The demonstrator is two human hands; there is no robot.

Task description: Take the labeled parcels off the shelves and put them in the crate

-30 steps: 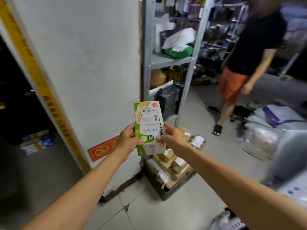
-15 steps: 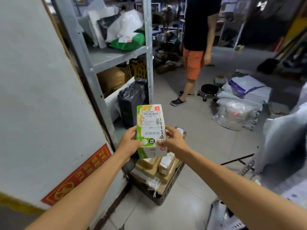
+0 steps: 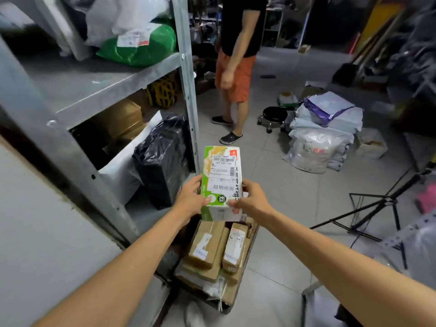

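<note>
I saw a grey tiled floor (image 3: 271,166) spread out beyond the hands. A metal shelf unit (image 3: 94,83) rose to the left of the left hand (image 3: 191,201), with a green bag (image 3: 141,50) on its upper board and a black bag (image 3: 165,159) on the board below. Past the hands a person (image 3: 238,27) in orange shorts stood on the tiles. To the far right of the right hand (image 3: 253,197) lay a heap of grey mailer bags (image 3: 325,128), with a black stool (image 3: 273,114) beside it. Directly under the hands sat the dark crate (image 3: 213,303), holding brown labeled parcels (image 3: 206,244). Above it, both hands gripped a green-and-white box (image 3: 221,175), label up: left fingers curled round its left edge, right fingers round its right edge.
</note>
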